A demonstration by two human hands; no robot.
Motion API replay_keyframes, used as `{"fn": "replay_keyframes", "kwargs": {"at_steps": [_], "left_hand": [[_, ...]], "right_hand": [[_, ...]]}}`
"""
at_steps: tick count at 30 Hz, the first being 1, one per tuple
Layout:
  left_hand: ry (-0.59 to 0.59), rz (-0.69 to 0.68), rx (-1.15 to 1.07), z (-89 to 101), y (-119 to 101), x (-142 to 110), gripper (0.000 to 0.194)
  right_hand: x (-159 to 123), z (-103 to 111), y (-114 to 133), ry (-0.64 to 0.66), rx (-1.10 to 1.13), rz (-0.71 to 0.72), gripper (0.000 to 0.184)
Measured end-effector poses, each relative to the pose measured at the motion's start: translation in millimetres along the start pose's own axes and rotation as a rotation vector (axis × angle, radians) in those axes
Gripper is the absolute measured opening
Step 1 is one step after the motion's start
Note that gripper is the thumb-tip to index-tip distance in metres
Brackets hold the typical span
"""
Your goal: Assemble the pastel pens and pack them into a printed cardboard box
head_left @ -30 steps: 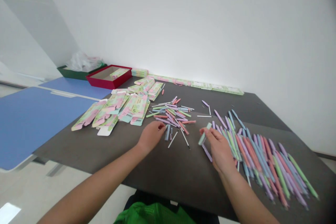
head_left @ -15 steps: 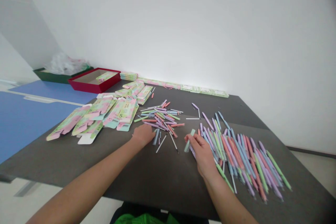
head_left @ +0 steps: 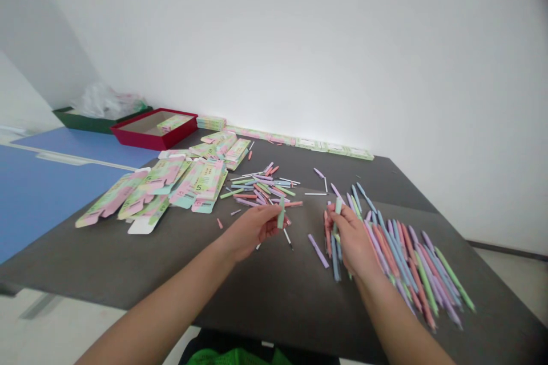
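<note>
My left hand (head_left: pixel 256 229), closed, pinches a short pale green pen barrel (head_left: pixel 281 214) upright, above the near side of a heap of pen parts (head_left: pixel 261 187) in purple, blue, red and green. Thin white refills (head_left: pixel 288 238) lie loose beside that heap. On the right, the fingers of my right hand (head_left: pixel 351 235) are closed round another pale green pen piece (head_left: pixel 338 206), over the left end of a wide row of pastel pens (head_left: pixel 402 256). A purple pen barrel (head_left: pixel 318 251) lies apart between my hands. My right hand hides part of the row.
Flattened printed cartons (head_left: pixel 156 182) cover the table's left side. Behind them stand a red tray (head_left: pixel 165 141) with cartons in it and a green tray (head_left: pixel 89 122) holding clear plastic. Filled-looking boxes (head_left: pixel 314 144) line the back edge against the wall (head_left: pixel 308 40).
My left hand has risen from the heap and moved right, now with a pale green barrel in it. My right hand has shifted right over the row of pens.
</note>
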State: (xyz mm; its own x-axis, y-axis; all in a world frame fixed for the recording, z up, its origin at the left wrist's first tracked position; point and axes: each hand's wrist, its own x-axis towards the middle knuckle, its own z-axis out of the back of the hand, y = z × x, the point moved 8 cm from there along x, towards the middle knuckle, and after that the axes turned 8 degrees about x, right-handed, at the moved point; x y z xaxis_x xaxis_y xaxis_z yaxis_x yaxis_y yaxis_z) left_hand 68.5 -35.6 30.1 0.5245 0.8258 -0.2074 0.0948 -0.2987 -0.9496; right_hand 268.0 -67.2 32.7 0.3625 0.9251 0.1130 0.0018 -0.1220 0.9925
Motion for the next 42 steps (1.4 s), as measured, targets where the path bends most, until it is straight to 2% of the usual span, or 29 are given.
{"fn": "replay_keyframes", "kwargs": {"at_steps": [2, 4, 8, 11, 14, 18, 22, 25, 27, 30, 31, 35, 39, 42], "left_hand": [[0.025, 0.030, -0.251, -10.0, 8.0, 0.6, 0.017], [0.032, 0.057, -0.396, -13.5, 14.6, 4.4, 0.014], [0.033, 0.079, -0.591, -9.5, 22.4, 14.9, 0.016], [-0.008, 0.077, -0.652, -1.9, 27.7, 20.0, 0.021], [-0.032, 0.071, -0.665, 2.2, 31.0, 20.6, 0.020], [-0.023, 0.038, -0.671, 2.9, 29.6, 19.3, 0.017], [-0.020, 0.030, -0.659, 3.6, 32.0, 20.6, 0.017], [-0.024, 0.038, -0.654, 5.3, 36.7, 23.5, 0.016], [-0.034, 0.028, -0.636, 7.8, 37.8, 25.0, 0.014], [-0.097, -0.021, -0.561, 15.1, 34.1, 22.4, 0.011], [-0.121, -0.045, -0.513, 17.0, 31.5, 19.5, 0.011], [-0.138, -0.066, -0.172, 8.2, 26.8, 0.8, 0.017], [-0.093, -0.019, 0.089, -11.7, 41.9, -16.5, 0.017], [-0.076, 0.004, 0.214, -16.3, 57.6, -22.9, 0.019]], "right_hand": [[7.5, 5.8, 6.1, -0.018, -0.020, -0.006, 0.015], [7.1, 4.0, 11.9, 0.002, -0.007, -0.017, 0.015], [-16.5, -22.4, 17.0, 0.170, 0.165, -0.098, 0.019], [-41.3, -47.6, 15.5, 0.314, 0.406, -0.226, 0.021], [-59.2, -63.5, 10.1, 0.392, 0.580, -0.377, 0.024], [-68.9, -71.2, -0.1, 0.428, 0.673, -0.524, 0.025], [-71.2, -74.9, -5.7, 0.448, 0.718, -0.582, 0.026], [-70.8, -74.0, -4.8, 0.438, 0.634, -0.537, 0.028], [-66.3, -67.5, 2.4, 0.402, 0.437, -0.376, 0.027], [-62.2, -57.4, 19.4, 0.353, 0.014, -0.054, 0.020], [-62.6, -55.9, 20.7, 0.348, -0.082, -0.007, 0.018], [-63.7, -49.5, 3.3, 0.315, -0.142, -0.090, 0.021], [-67.9, -55.5, -17.3, 0.391, -0.154, -0.171, 0.025], [-71.2, -56.9, -33.2, 0.433, -0.266, -0.193, 0.021]]}}
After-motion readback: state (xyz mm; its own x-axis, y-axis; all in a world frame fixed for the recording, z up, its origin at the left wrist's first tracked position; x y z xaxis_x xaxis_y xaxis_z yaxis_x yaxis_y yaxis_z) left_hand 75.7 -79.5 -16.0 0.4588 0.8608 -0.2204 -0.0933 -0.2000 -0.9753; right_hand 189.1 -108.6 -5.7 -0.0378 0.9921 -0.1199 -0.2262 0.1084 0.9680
